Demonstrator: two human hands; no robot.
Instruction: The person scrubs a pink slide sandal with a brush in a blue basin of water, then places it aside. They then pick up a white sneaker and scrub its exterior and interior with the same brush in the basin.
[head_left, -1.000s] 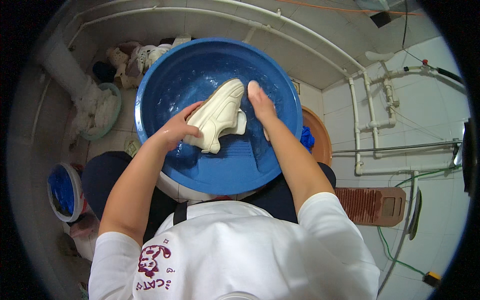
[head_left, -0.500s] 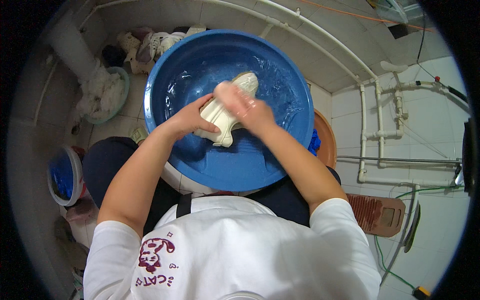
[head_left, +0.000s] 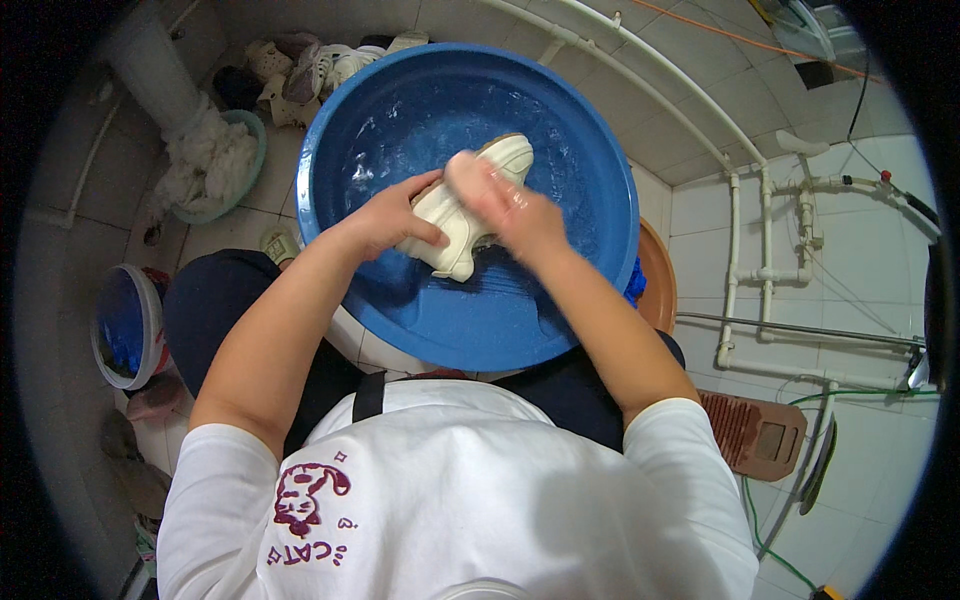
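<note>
A white shoe (head_left: pixel 462 222) lies in a big blue plastic basin (head_left: pixel 590 170) with a little water in it. My left hand (head_left: pixel 390 212) grips the shoe's near side from the left. On top of the shoe my right hand (head_left: pixel 495 195) presses down, blurred by motion, its fingers closed over the upper. The shoe's toe points to the far right of the basin. Whether the right hand holds anything besides the shoe I cannot tell.
Behind the basin lies a heap of shoes (head_left: pixel 300 70). A pale green bowl with white cloth (head_left: pixel 210 165) stands far left, and a small blue-lined tub (head_left: pixel 125 325) left. An orange basin (head_left: pixel 658 285) peeks out on the right, near white pipes (head_left: pixel 745 220) and a brown washboard (head_left: pixel 755 435).
My right hand moved from the basin's right side onto the shoe and now rubs over it. The shoe turned slightly; the left hand kept its hold.
</note>
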